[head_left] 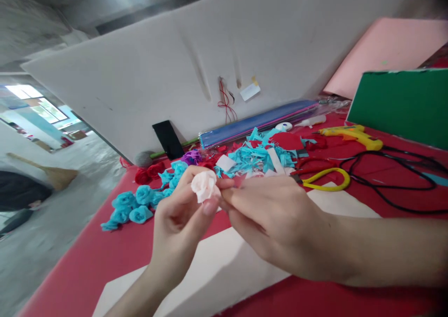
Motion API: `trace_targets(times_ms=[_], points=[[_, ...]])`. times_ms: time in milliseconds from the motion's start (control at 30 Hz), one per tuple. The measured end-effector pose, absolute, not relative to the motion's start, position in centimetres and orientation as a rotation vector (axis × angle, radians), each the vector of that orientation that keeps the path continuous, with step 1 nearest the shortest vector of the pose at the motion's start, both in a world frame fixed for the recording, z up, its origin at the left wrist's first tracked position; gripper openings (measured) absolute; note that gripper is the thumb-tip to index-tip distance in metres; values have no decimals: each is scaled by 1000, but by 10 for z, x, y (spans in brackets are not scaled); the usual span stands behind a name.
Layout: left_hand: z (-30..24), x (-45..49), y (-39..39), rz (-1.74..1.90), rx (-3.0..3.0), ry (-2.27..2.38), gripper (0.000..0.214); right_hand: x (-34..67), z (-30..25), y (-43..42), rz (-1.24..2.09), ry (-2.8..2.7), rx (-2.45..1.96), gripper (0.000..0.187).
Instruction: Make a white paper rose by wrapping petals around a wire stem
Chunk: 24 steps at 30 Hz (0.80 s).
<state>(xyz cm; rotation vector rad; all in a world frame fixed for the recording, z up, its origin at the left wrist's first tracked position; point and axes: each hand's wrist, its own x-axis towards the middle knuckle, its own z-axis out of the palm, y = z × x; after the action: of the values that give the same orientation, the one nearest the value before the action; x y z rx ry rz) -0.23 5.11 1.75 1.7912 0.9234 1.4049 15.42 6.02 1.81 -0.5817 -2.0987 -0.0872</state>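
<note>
A small pale pink paper rose [204, 186] is pinched between the thumb and fingers of my left hand [182, 223], its ruffled top facing me. My right hand [280, 214] meets the left at the rose's base, fingers pressed together. A bit of pink paper shows above the right fingers, and the rest of what they grip is hidden. Beneath both hands lies a sheet of white board [210, 265] on the red table [112, 247]. Several blue paper roses [140, 205] lie to the left of my left hand.
Blue paper scraps [255, 156] are heaped behind my hands. Yellow-handled scissors [329, 179], a yellow glue gun [357, 133] and a black cable [392, 158] lie at right. A black phone [168, 139] leans on the white panel [140, 84]; a green board [402, 105] stands far right.
</note>
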Motion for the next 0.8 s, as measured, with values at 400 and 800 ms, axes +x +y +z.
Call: trace_targets(times_ms=[400, 800], points=[[26, -4, 47, 1380, 2012, 927, 28, 153, 7, 101, 378, -2041, -45, 22], [24, -13, 54, 1421, 2063, 761, 14, 151, 10, 93, 315, -2122, -125, 18]])
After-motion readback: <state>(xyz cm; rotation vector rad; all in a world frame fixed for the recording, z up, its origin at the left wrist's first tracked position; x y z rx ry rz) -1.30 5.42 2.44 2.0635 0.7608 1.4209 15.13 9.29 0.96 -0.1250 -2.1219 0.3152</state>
